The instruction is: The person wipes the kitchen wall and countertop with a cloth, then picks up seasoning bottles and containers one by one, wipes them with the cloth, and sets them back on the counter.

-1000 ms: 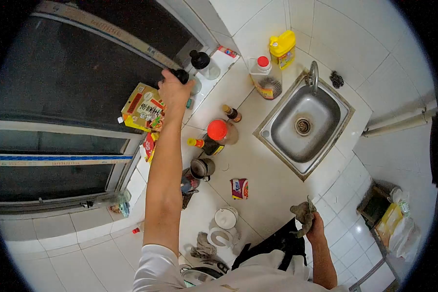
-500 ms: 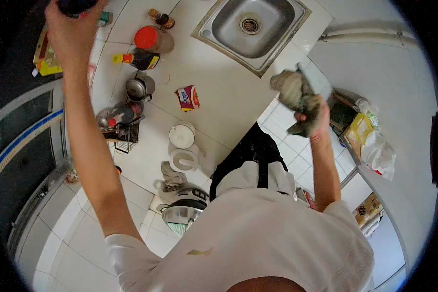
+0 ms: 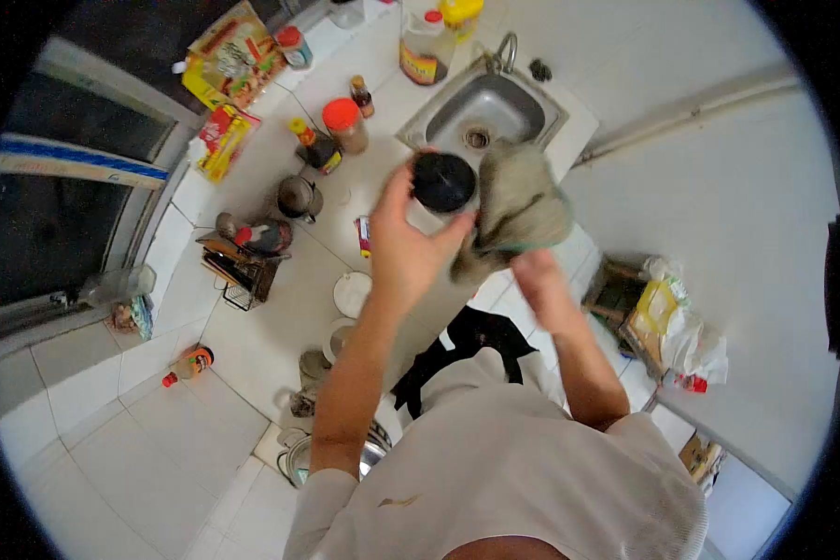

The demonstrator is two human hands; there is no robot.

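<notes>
My left hand (image 3: 411, 245) is closed round a jar (image 3: 443, 182) with a black lid, held above the counter near the sink. The lid faces up toward me and my fingers hide part of the body. Just to its right, my right hand (image 3: 543, 285) grips a grey-green cloth (image 3: 523, 205). The cloth hangs bunched beside the jar and seems to touch its side. Motion blurs the right fingers somewhat.
A steel sink (image 3: 481, 117) with a faucet (image 3: 506, 54) lies beyond my hands. Along the left counter stand a red-lidded jar (image 3: 345, 126), a dark sauce bottle (image 3: 319, 151), a metal mug (image 3: 299, 198) and a wire rack (image 3: 247, 280). A white-lidded container (image 3: 352, 295) is nearer.
My left hand has come down from the upper left with the black-lidded jar, to in front of me. The cloth in my right hand has moved left, up beside the jar. The view has shifted.
</notes>
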